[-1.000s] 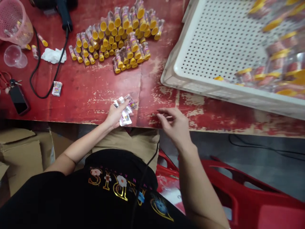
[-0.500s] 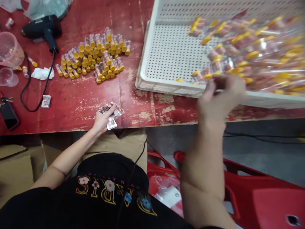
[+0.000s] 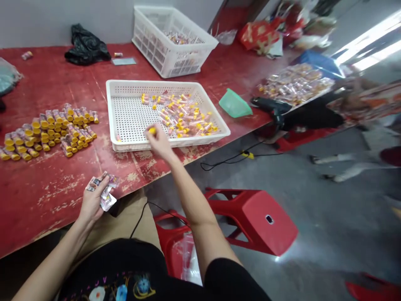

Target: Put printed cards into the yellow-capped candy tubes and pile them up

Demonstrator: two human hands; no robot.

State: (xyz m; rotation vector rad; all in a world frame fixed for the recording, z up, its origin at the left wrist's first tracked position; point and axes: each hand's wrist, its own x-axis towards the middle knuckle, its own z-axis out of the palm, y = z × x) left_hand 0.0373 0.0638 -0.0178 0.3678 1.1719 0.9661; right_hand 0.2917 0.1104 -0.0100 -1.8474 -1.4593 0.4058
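My left hand [image 3: 91,200] is closed on several small printed plastic sleeves [image 3: 108,202], just over the table's front edge. My right hand [image 3: 160,141] is above the near rim of a shallow white perforated tray [image 3: 128,147]. A yellow-capped tube [image 3: 152,131] shows at its fingertips; most of it is hidden by the fingers. Loose yellow-capped clear tubes [image 3: 184,115] with pink contents lie heaped in the tray's right part. Left of the tray, a stacked pile of sleeved yellow-capped tubes [image 3: 46,129] lies on the red table [image 3: 62,179].
Behind the tray stands a white crate [image 3: 175,62] with small pieces inside. A green bowl [image 3: 234,103], a black heat gun [image 3: 272,106] and a heaped tray of packed tubes [image 3: 296,83] are to the right, near another person's arm [image 3: 369,100]. A red stool [image 3: 266,221] stands on the floor.
My view has swung right and up. My right hand has shifted left along the tray's near rim, and a yellow cap now shows in its fingers. My left hand keeps its sleeves.
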